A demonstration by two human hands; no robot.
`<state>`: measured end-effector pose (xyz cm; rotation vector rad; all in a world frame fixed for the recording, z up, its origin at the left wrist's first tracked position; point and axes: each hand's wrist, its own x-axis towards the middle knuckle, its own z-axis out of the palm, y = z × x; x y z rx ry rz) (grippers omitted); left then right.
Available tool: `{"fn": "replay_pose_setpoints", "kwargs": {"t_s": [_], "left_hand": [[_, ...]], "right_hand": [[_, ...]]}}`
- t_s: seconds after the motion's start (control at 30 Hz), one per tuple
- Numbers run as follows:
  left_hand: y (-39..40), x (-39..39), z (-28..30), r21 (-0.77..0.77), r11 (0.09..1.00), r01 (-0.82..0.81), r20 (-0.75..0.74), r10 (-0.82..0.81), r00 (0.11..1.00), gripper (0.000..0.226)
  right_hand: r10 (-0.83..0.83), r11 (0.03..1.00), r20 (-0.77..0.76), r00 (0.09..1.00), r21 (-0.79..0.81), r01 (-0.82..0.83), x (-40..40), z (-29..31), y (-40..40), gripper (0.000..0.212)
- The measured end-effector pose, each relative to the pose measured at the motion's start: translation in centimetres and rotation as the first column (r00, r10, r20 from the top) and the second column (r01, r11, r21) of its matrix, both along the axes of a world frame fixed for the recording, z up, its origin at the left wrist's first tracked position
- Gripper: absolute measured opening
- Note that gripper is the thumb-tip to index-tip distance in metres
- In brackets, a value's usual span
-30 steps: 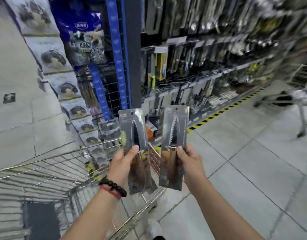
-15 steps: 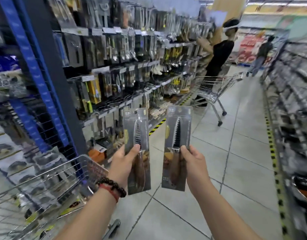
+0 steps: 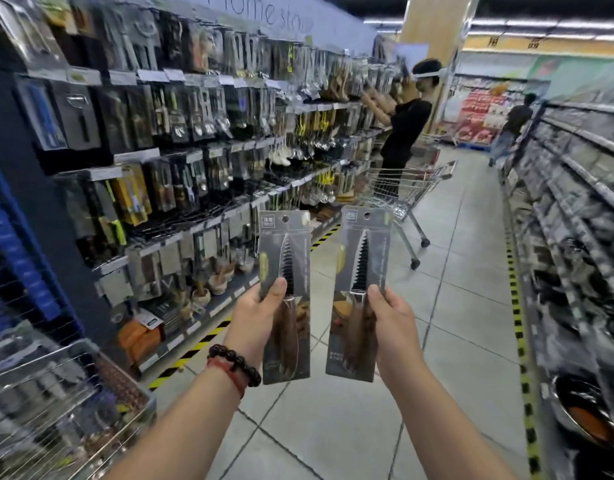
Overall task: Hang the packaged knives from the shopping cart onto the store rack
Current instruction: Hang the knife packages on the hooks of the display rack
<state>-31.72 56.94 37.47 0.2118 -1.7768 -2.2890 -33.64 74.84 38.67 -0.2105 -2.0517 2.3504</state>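
Left hand [image 3: 255, 317] grips one packaged knife [image 3: 284, 271] upright; right hand [image 3: 392, 318] grips another [image 3: 362, 268] at three o'clock. Shopping cart [image 3: 56, 410] at eight o'clock, contents blurred.

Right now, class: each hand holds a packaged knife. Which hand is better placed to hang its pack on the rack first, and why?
Probably the left hand: its knife pack is nearer the rack, which runs along the left; the right hand would reach across.
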Motion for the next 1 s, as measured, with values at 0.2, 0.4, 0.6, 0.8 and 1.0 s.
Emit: {"fn": "replay_pose_setpoints", "kwargs": {"t_s": [0.2, 0.4, 0.6, 0.8, 1.0], "left_hand": [[-1.0, -5.7, -0.3, -0.038, 0.992, -0.118, 0.031, 0.12, 0.992, 0.033], [-4.7, -15.2, -1.9, -0.01, 0.98, -0.199, 0.028, 0.2, 0.979, 0.026], [-8.3, -25.1, -1.5, -0.014, 0.964, -0.265, 0.009, 0.265, 0.964, 0.035], [-11.2, -34.0, -1.4, -0.038, 0.948, -0.316, 0.019, 0.317, 0.948, 0.013], [-12.0, -42.7, -0.9, -0.071, 0.915, -0.397, 0.005, 0.399, 0.917, 0.027]], "right_hand": [[0.081, 0.996, 0.012, 0.997, 0.022, -0.081, -6.9, -0.8, -1.8, 0.029], [0.217, 0.973, 0.008, 0.976, 0.08, -0.217, -17.2, -1.5, -5.8, 0.027], [0.286, 0.952, 0.033, 0.958, 0.104, -0.288, -28.4, -0.2, -9.1, 0.028], [0.345, 0.931, 0.032, 0.938, 0.114, -0.347, -38.2, -0.2, -11.5, 0.028], [0.451, 0.89, 0.004, 0.892, 0.073, -0.45, -49.6, -1.0, -14.6, 0.024]]}}
